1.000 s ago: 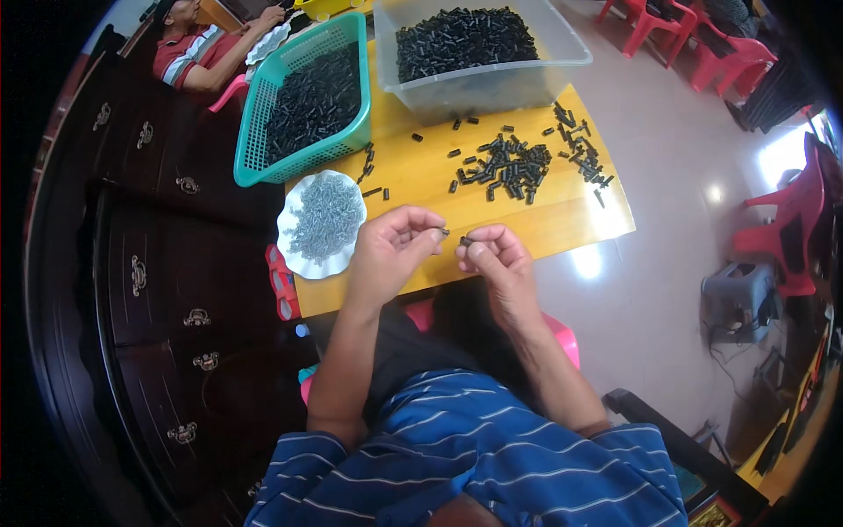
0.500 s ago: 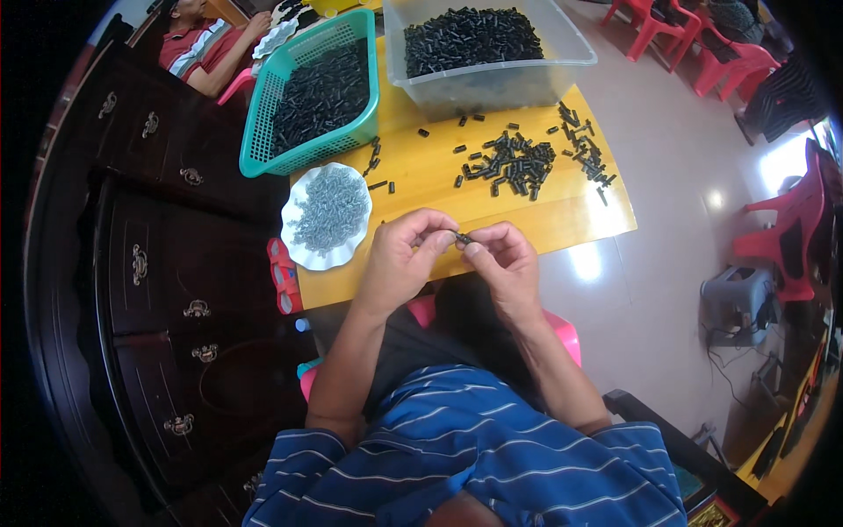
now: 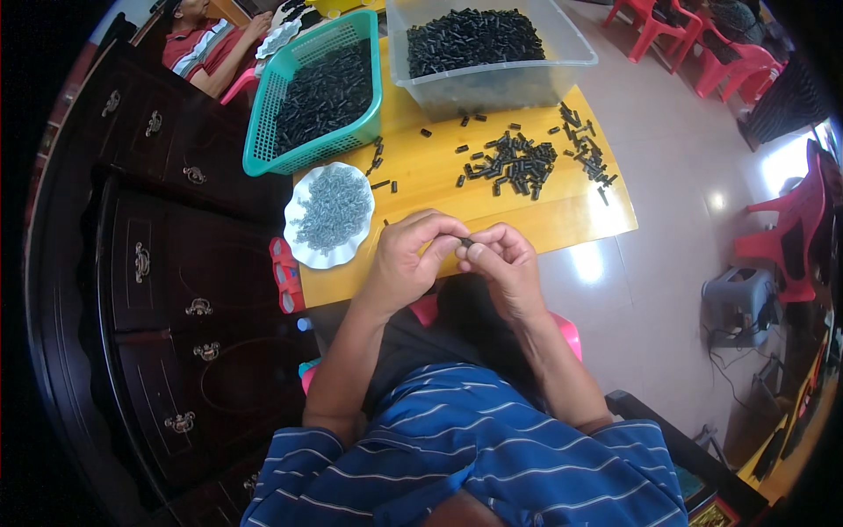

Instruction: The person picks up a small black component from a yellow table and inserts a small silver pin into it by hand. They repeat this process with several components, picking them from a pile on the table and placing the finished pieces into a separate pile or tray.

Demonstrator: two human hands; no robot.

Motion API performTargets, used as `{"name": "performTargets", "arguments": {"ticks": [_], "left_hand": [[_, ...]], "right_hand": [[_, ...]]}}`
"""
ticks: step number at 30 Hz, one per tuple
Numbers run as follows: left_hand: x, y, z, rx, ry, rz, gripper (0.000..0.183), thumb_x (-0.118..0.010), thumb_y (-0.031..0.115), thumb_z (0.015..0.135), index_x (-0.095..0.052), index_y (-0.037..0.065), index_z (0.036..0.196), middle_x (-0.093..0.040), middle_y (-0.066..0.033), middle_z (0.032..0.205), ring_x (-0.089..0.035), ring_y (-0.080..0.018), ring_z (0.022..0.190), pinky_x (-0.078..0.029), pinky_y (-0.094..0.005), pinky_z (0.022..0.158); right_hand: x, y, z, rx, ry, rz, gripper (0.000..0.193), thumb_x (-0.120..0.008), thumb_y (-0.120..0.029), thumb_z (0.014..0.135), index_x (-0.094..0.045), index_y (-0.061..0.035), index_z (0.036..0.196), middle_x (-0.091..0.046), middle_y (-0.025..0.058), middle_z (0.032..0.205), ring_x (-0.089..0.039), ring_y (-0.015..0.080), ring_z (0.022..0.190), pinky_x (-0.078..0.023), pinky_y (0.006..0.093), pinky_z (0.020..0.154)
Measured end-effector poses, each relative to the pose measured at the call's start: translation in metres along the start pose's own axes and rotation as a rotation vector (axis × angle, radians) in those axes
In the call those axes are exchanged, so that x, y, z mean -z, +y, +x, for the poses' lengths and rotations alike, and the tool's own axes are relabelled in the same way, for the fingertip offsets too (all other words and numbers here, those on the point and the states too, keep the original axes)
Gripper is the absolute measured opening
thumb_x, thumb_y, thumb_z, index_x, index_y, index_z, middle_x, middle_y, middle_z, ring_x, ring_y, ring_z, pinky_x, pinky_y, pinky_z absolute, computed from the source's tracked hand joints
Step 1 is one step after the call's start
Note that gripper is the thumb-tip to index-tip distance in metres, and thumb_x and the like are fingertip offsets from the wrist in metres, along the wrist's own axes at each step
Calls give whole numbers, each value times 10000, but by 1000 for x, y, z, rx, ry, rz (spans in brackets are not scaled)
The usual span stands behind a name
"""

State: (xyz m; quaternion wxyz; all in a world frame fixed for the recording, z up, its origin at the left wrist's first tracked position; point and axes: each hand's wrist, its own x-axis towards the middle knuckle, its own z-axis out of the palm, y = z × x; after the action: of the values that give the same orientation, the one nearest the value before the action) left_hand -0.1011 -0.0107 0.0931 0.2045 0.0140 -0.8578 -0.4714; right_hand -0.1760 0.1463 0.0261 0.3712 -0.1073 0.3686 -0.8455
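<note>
Over the yellow table's (image 3: 421, 171) near edge, left hand (image 3: 407, 259) and right hand (image 3: 507, 270) meet, fingertips pinching a small, mostly hidden black piece (image 3: 466, 241) between them, so a skewed push or loose grip could shoot it lapward.

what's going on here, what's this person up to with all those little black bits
A person in a blue striped shirt is at a yellow table, left hand and right hand meeting fingertip to fingertip on a small black piece. Near the left hand is a white dish of small clear-grey pieces. Beyond stand a green basket and a translucent bin, both holding black pieces; more lie loose.
</note>
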Motion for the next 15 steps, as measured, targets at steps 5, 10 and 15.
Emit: {"name": "performTargets", "arguments": {"ticks": [5, 10, 15], "left_hand": [[6, -1, 4, -14, -70, -5, 114, -672, -44, 849, -686, -24, 960, -696, -111, 887, -684, -206, 813, -524, -299, 741], [9, -5, 4, -56, -93, -40, 272, -690, -48, 819, -695, -8, 1088, -698, -111, 931, -686, -201, 841, -528, -289, 764], [0, 6, 1, -24, -12, 129, 476, -728, -12, 788, -629, 24, 1252, -695, -117, 1013, -684, -232, 895, -548, -313, 796]], "right_hand": [[-2, 2, 0, 13, 2, -37, 140, -674, -25, 934, -632, -15, 1067, -724, 120, 986, -695, 161, 830, -584, 296, 805], [-1, 2, 1, -72, -25, -16, 224, -690, -92, 947, -636, -16, 1151, -725, 95, 987, -693, 145, 877, -553, 281, 828], [8, 3, 3, -106, -4, 61, 230, -688, -118, 948, -639, -23, 1152, -723, 96, 1023, -696, 152, 911, -558, 290, 846]]}}
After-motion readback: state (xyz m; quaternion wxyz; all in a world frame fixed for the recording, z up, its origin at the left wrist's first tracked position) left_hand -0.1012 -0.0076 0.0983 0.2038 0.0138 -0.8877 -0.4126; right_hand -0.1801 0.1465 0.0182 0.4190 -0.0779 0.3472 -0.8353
